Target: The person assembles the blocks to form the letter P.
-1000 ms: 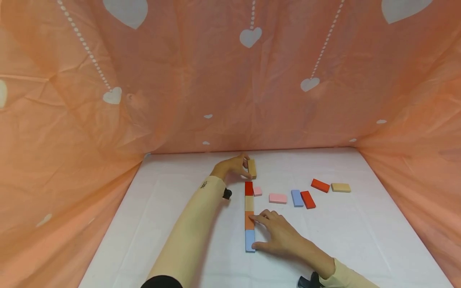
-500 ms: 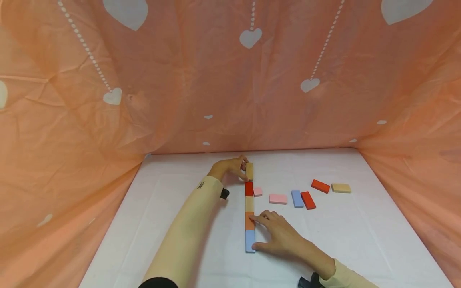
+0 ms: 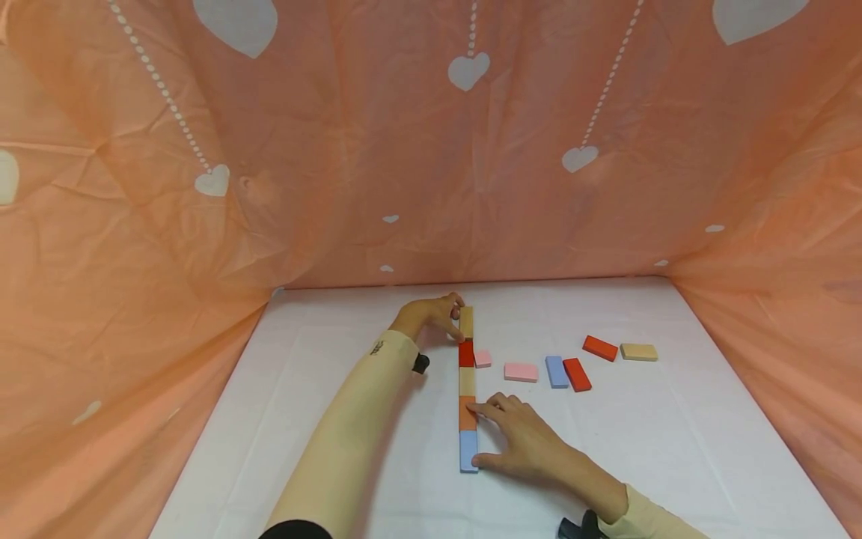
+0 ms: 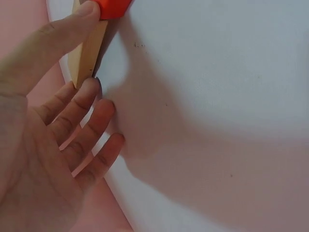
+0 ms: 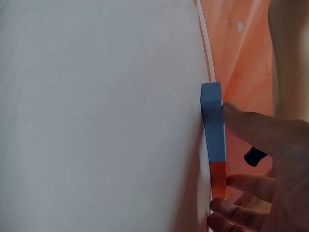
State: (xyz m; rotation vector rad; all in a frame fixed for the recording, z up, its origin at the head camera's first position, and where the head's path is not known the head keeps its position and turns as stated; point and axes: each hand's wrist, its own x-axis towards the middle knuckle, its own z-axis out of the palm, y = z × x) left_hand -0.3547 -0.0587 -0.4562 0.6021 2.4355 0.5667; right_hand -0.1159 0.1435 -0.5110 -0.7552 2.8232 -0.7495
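A straight row of flat blocks runs away from me in the head view: a blue block (image 3: 468, 445) nearest, then an orange block (image 3: 467, 421), a pale yellow block (image 3: 467, 382), a red block (image 3: 466, 355) and a tan block (image 3: 468, 322) farthest. My left hand (image 3: 431, 313) pinches the tan block by its ends; in the left wrist view the thumb lies where it meets the red block (image 4: 113, 7) and fingertips meet its other end. My right hand (image 3: 528, 442) rests beside the row, thumb at the blue block (image 5: 216, 137), index fingertip on the orange block (image 5: 218, 179).
A small pink block (image 3: 483, 359) sits against the row's right side. Farther right lie a longer pink block (image 3: 521, 372), a blue block (image 3: 556, 372), two red blocks (image 3: 577, 374) and another tan block (image 3: 639, 352). An orange curtain (image 3: 431, 187) hangs behind the white tabletop (image 3: 673, 449).
My left hand has brought the tan block left and slightly nearer, from apart beyond the row to in line against the red block. The right hand has stayed put.
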